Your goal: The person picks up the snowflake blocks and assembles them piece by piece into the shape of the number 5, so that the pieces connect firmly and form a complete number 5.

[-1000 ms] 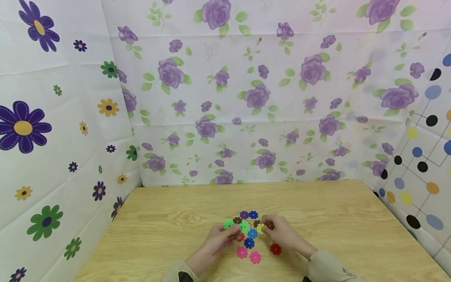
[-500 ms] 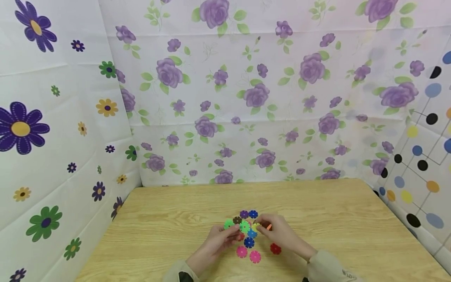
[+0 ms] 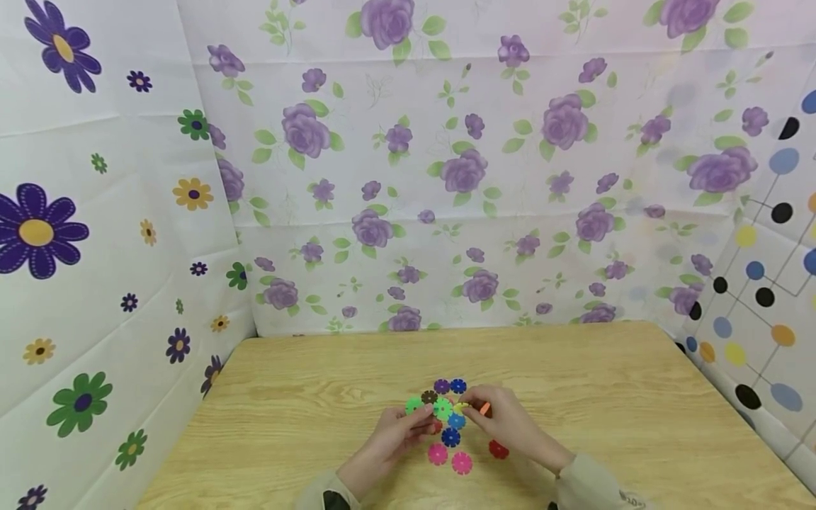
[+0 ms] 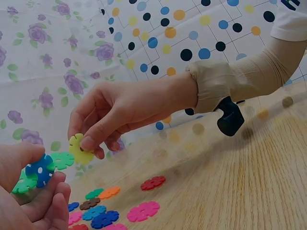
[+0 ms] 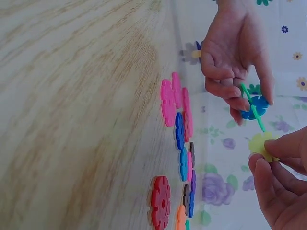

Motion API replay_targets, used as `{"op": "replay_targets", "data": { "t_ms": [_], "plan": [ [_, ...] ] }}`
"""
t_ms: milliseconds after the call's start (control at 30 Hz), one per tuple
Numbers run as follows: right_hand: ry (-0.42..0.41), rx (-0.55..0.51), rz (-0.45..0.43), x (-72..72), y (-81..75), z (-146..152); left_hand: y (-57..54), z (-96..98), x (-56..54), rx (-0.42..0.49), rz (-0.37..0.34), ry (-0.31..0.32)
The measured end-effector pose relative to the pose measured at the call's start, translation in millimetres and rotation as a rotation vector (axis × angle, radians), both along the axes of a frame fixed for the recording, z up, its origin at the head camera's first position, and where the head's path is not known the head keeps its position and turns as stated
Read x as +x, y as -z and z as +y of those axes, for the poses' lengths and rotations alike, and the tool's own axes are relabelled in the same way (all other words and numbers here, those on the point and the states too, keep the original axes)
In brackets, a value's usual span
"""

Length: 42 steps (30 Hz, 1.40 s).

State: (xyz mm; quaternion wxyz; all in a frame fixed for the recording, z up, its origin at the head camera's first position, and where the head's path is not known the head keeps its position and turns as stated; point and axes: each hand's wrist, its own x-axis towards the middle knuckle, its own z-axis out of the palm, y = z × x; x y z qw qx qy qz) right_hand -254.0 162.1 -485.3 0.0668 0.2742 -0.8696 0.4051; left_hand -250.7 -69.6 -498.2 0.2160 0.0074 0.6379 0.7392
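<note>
My left hand (image 3: 397, 435) pinches a blue interlocking disc (image 4: 42, 168) between thumb and fingers. Two green discs are slotted onto it, one green disc (image 4: 62, 160) on the far side and another green disc (image 4: 26, 182) nearer the palm. Facing it, my right hand (image 3: 513, 425) pinches a yellow interlocking disc (image 4: 78, 151) by thumb and fingertips. In the right wrist view, the yellow disc is close to the end of a green disc (image 5: 256, 112); whether they touch I cannot tell. Both hands are above the loose discs on the table.
Under the hands lie several flat discs, among them a pink disc (image 3: 462, 463), a dark blue disc (image 3: 450, 437) and a purple disc (image 3: 442, 386). A red disc (image 3: 499, 449) lies apart, below the right forearm. Patterned cloth (image 3: 408, 212) surrounds the wooden table (image 3: 306, 382).
My right hand has moved left with the yellow disc, close to the green discs. An orange disc now shows beside its palm. My left hand stays nearly still.
</note>
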Motion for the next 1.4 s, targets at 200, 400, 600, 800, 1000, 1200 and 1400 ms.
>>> {"op": "replay_targets", "data": {
  "t_ms": [200, 400, 600, 800, 1000, 1200, 1400],
  "plan": [
    [0.013, -0.002, 0.031, 1.6, -2.3, -1.4, 0.2, 0.7, -0.1, -0.013, 0.0, 0.001],
    [0.014, -0.022, 0.078, 2.6, -2.6, -1.2, 0.8, 1.7, 0.2, 0.006, 0.004, 0.026],
    [-0.029, -0.062, 0.142, 3.4, -3.2, -0.7, -5.9, 0.0, 1.9, 0.087, -0.013, 0.049],
    [-0.092, -0.1, 0.347, 5.7, -2.1, -2.6, -13.3, -2.2, 5.7, 0.154, -0.016, 0.09],
    [-0.078, -0.119, 0.505, 8.4, 0.0, -5.1, -16.5, -2.2, 6.2, 0.166, -0.002, 0.126],
    [-0.036, -0.112, 0.519, 11.4, 1.7, -6.9, -19.4, -0.3, 7.7, 0.173, 0.002, 0.128],
    [-0.049, -0.135, 0.552, 11.1, 4.2, -8.7, -20.1, 0.4, 9.0, 0.167, 0.007, 0.118]
  ]
}}
